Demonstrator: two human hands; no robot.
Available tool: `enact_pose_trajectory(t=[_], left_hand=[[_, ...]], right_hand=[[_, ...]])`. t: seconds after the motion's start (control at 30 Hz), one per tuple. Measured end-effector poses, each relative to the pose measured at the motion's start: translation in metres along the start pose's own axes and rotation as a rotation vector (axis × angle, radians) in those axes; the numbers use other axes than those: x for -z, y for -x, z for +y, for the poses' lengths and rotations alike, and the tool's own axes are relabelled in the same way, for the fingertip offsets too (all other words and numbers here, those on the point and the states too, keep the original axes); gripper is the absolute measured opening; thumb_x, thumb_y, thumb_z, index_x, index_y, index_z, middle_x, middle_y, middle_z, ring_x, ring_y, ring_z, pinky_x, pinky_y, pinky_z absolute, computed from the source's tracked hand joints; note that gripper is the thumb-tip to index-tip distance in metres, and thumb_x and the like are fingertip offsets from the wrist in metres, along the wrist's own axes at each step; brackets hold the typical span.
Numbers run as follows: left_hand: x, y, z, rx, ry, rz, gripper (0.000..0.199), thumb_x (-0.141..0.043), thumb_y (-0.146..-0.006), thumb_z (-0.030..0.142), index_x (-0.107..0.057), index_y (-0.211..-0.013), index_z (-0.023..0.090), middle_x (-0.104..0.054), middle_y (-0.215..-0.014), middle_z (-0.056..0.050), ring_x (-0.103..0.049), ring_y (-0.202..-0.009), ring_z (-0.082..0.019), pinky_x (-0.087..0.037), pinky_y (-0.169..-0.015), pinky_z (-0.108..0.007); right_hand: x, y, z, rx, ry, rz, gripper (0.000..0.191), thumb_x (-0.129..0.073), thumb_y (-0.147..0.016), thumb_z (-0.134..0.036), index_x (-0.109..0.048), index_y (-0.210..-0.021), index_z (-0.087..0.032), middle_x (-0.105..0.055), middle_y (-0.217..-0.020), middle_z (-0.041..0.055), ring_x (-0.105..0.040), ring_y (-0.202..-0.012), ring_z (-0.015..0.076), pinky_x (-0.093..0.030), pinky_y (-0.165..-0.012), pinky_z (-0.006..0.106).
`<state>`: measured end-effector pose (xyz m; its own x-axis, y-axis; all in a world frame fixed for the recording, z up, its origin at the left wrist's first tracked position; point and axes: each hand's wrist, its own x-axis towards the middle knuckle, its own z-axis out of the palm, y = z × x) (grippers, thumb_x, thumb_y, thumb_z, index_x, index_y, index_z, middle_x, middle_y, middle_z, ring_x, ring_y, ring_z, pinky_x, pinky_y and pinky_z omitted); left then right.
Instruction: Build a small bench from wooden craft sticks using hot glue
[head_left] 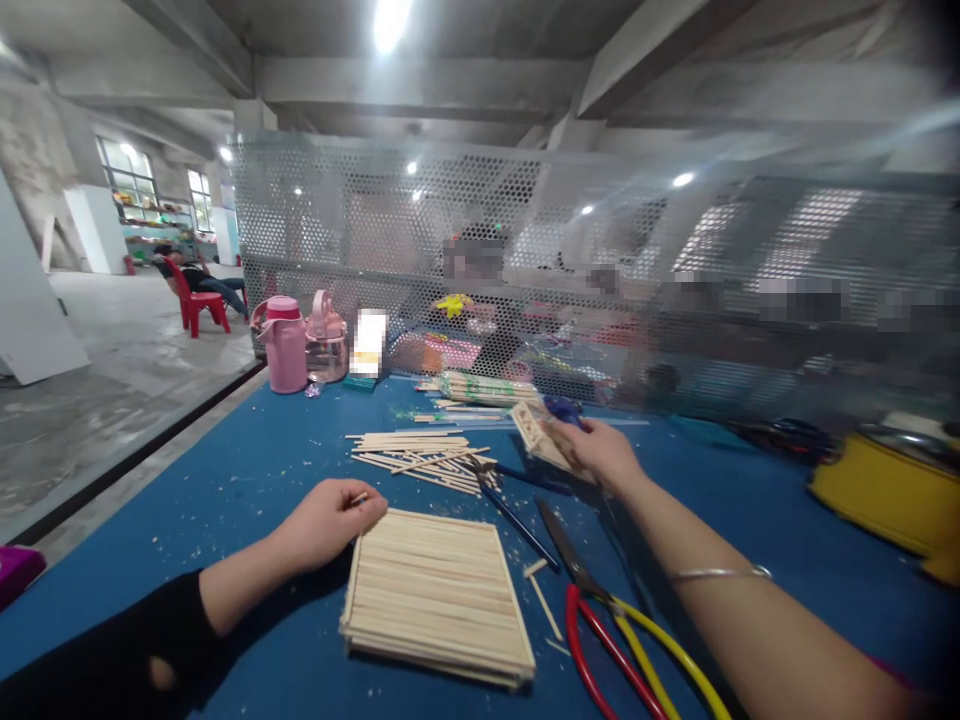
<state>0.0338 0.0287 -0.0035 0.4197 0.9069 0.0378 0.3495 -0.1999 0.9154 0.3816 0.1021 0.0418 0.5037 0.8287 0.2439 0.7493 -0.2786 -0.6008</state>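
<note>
A square panel of pale wooden sticks (439, 595) lies in front of me on the blue table. At its upper left corner is my left hand (341, 520), its thumb and fingers pinched on a short stick end (361, 497). Farther back on the right, my right hand (596, 450) is closed on a small wooden lattice piece (531, 430), beside a dark blue object (562, 408). Loose sticks (420, 455) lie in a pile between the hands. Blue-handled pliers (517, 520) rest right of the panel, near shears with red and yellow handles (581, 585).
At the back stand a pink flask (286, 345), a pink-lidded bottle (326, 345) and a bundle of sticks (487, 388), before a perforated metal screen (360, 230). A yellow object (885, 490) is at right. A person sits on a red chair (196, 300).
</note>
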Motion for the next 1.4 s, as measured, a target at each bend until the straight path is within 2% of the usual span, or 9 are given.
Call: enact_pose_trajectory(t=[0.13,0.27,0.47,0.63,0.7,0.83,1.0,1.13,1.4], left_hand=[[0.002,0.000,0.002,0.017,-0.010,-0.032,0.036,-0.043,-0.075,0.049,-0.050,-0.064,0.015,-0.033,-0.055,0.004,-0.028,-0.053,-0.010,-0.023,-0.051,-0.023],[0.003,0.000,0.003,0.031,0.009,-0.042,0.038,-0.044,-0.074,0.051,-0.047,-0.061,0.016,-0.032,-0.054,0.004,-0.027,-0.052,-0.010,-0.023,-0.050,-0.023],[0.005,0.002,0.000,-0.004,0.018,-0.041,0.038,-0.047,-0.074,0.047,-0.058,-0.060,0.014,-0.042,-0.050,0.002,-0.032,-0.048,-0.010,-0.026,-0.048,-0.022],[0.012,-0.003,0.012,-0.108,-0.220,0.187,0.033,-0.059,-0.067,0.041,-0.069,-0.087,0.017,-0.047,-0.045,0.003,-0.035,-0.044,-0.010,-0.023,-0.043,-0.021],[0.009,-0.014,0.026,-0.177,-0.303,0.223,0.029,-0.058,-0.068,0.039,-0.071,-0.085,0.019,-0.049,-0.045,0.003,-0.037,-0.044,-0.011,-0.024,-0.044,-0.021],[-0.018,-0.042,0.053,-0.354,-0.409,-0.026,0.018,-0.057,-0.069,0.031,-0.072,-0.072,0.021,-0.064,-0.057,-0.003,-0.047,-0.048,-0.013,-0.028,-0.048,-0.022],[-0.049,-0.062,0.063,-0.423,-0.500,-0.282,0.014,-0.058,-0.068,0.025,-0.072,-0.068,0.021,-0.067,-0.060,-0.003,-0.051,-0.049,-0.014,-0.030,-0.047,-0.022],[-0.054,-0.064,0.067,-0.412,-0.602,-0.259,0.015,-0.057,-0.064,0.017,-0.071,-0.069,0.020,-0.067,-0.061,-0.002,-0.053,-0.050,-0.013,-0.031,-0.048,-0.021],[-0.059,-0.053,0.080,-0.328,-0.808,-0.188,0.021,-0.051,-0.065,0.022,-0.070,-0.072,0.019,-0.068,-0.068,-0.005,-0.056,-0.058,-0.015,-0.034,-0.051,-0.023]], right_hand=[[-0.007,0.007,0.006,-0.080,-0.284,-0.169,0.019,-0.068,-0.049,-0.023,-0.057,-0.064,-0.016,-0.053,-0.043,-0.0018,-0.049,-0.040,0.0124,-0.033,-0.038,0.021],[-0.011,0.012,0.007,-0.152,-0.473,-0.186,0.018,-0.060,-0.053,-0.017,-0.053,-0.070,-0.018,-0.053,-0.043,-0.0029,-0.051,-0.040,0.0123,-0.039,-0.039,0.022],[-0.016,0.021,0.014,-0.157,-0.740,-0.049,0.008,-0.050,-0.059,-0.022,-0.044,-0.064,-0.020,-0.044,-0.042,-0.0063,-0.044,-0.038,0.0080,-0.040,-0.039,0.020],[-0.010,0.024,0.009,-0.122,-0.849,0.050,0.015,-0.056,-0.058,-0.026,-0.045,-0.066,-0.020,-0.041,-0.044,-0.0071,-0.039,-0.038,0.0071,-0.035,-0.036,0.019],[0.001,0.028,-0.002,-0.065,-0.868,0.065,0.017,-0.059,-0.056,-0.026,-0.047,-0.067,-0.021,-0.043,-0.048,-0.0063,-0.040,-0.040,0.0075,-0.038,-0.039,0.020],[0.031,0.058,-0.027,0.064,-0.863,-0.016,0.013,-0.054,-0.062,-0.028,-0.055,-0.073,-0.021,-0.053,-0.059,-0.0006,-0.044,-0.046,0.0101,-0.041,-0.044,0.023],[0.052,0.115,-0.032,0.089,-0.708,-0.202,0.017,-0.050,-0.068,-0.034,-0.054,-0.060,-0.019,-0.053,-0.049,0.0019,-0.048,-0.047,0.0132,-0.042,-0.049,0.025],[0.044,0.135,-0.016,0.041,-0.736,-0.219,0.017,-0.054,-0.064,-0.035,-0.054,-0.062,-0.018,-0.053,-0.050,0.0002,-0.048,-0.046,0.0113,-0.040,-0.045,0.022],[0.038,0.134,-0.005,0.006,-0.751,-0.412,0.029,-0.054,-0.066,-0.037,-0.058,-0.086,-0.016,-0.049,-0.050,-0.0041,-0.044,-0.043,0.0100,-0.037,-0.043,0.022]])
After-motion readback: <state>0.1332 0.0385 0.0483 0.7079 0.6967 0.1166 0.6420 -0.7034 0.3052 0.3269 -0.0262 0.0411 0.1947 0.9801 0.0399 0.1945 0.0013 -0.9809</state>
